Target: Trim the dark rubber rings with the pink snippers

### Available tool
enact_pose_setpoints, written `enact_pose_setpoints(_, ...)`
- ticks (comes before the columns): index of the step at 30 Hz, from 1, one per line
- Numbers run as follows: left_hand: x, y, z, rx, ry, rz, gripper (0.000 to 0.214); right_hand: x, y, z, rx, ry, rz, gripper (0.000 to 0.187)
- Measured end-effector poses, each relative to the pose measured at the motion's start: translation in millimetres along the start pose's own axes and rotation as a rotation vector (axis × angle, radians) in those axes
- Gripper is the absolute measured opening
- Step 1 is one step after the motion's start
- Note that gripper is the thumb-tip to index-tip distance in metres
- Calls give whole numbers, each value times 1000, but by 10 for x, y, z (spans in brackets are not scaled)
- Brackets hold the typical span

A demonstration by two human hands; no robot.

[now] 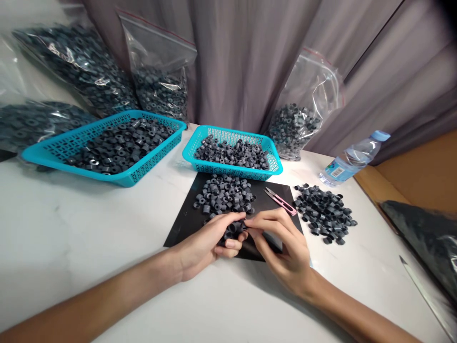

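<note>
Cupped over the black mat (182,224), my left hand (223,236) holds several small dark grey plastic rings (233,230) in its curled fingers. My right hand (280,243) meets it from the right, thumb and forefinger pinched together at the edge of that handful. What the pinch grips is too small to make out. Just beyond my hands lies a heap of grey rings (224,194) on the mat. Pink thread snips (281,201) rest on the mat's right side, behind my right hand. Another pile of grey rings (324,213) is on the white table to the right.
Two turquoise baskets, a larger one (129,177) at left and a smaller one (232,171) at centre, hold grey rings. Behind them stand clear zip bags (162,90) of rings, with another bag (296,124) at right. A water bottle (353,159) stands near a cardboard box (421,171).
</note>
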State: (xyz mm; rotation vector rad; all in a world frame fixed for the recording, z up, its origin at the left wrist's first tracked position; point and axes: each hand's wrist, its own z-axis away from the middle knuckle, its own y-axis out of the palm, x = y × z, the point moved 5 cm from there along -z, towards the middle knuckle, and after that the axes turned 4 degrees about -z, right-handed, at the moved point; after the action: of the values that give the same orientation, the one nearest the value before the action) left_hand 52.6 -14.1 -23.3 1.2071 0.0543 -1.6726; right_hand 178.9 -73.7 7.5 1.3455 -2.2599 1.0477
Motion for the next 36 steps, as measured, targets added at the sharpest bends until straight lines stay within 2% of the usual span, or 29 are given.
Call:
enact_pose_setpoints(2, -7, 3, 8, -9, -5, 19, 15, -5, -2, 13, -3, 11, 4, 32)
enact_pose_setpoints(7, -8, -3, 18, -51, -18, 36, 12, -18, 44, 15, 90, 27, -10, 34)
enact_pose_setpoints(13, -5, 21, 10, -16, -25, 33, 23, 10, 62, -6, 141, -25, -25, 39)
enact_pose_setpoints(18, -13, 13, 14, -39, 5, 27, 19, -8, 47, 6, 85, -25, 27, 37)
enact_pose_setpoints(22, -11, 21, 12, -7, 11, 1, 20, -5, 31, 27, 56, -28, 41, 45)
enact_pose_setpoints(25, -13, 14, 10, -26, 9, -4, 19, 13, 21, 22, 44, -34, 32, 47)
enact_pose_setpoints(33, -12, -2, 10, -72, -16, 35, 16, 42, 35, 8, 56, -42, 45, 38)
enact_pose_setpoints(36, -4, -10, 2, -50, -28, 24, 20, 32, 12, 0, 20, -15, 36, 30)
